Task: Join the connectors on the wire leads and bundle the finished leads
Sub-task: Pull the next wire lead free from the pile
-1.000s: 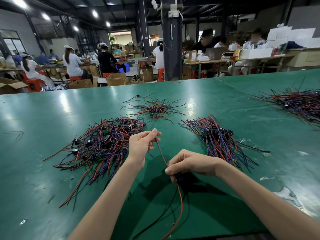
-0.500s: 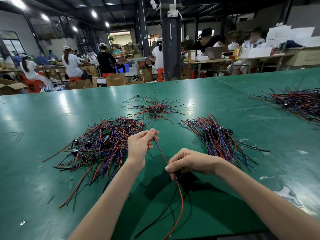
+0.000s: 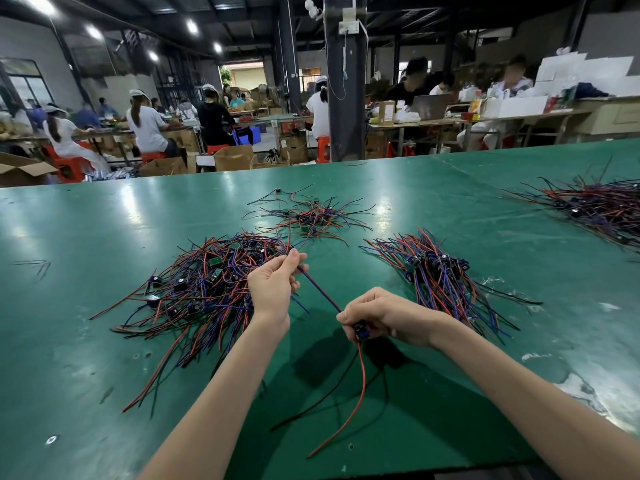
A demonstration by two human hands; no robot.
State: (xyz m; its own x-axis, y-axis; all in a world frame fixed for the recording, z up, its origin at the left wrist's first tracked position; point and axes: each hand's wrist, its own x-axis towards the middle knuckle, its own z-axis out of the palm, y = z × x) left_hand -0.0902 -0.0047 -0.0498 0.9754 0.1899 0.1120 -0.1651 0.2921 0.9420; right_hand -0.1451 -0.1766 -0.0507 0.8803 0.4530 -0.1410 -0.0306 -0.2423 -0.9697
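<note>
The left hand [image 3: 273, 289] was held just above the table with its fingers curled, pinching the far end of a wire lead [image 3: 320, 289] between thumb and fingertips. The right hand [image 3: 388, 315], nearer the body, had its fingers curled round a small dark-and-blue connector [image 3: 362, 332], thumb and forefinger closed where the lead met it. The lead, blue and red strands lying together, ran taut and straight between the two hands, slanting down from the left to the right. Below the right hand a red wire [image 3: 362, 375] and a black wire [image 3: 332, 386] came out of the connector and trailed over the green table [image 3: 86, 393] toward its near edge. Just beyond and left of the left hand lay a large tangled pile [image 3: 194, 289] of red, blue and black leads with small green boards and dark parts among them. Behind that sat a smaller loose pile [image 3: 311, 218]. To the right of the right hand lay a neater heap [image 3: 440, 271], its leads roughly side by side and its connectors gathered near the middle; whether it was tied could not be told. A further pile [image 3: 602, 206] lay well apart at the table's far right. Past the table, seated workers [image 3: 147, 128] sat at benches among cardboard boxes [image 3: 235, 157], with a dark pillar [image 3: 344, 98] between them.
</note>
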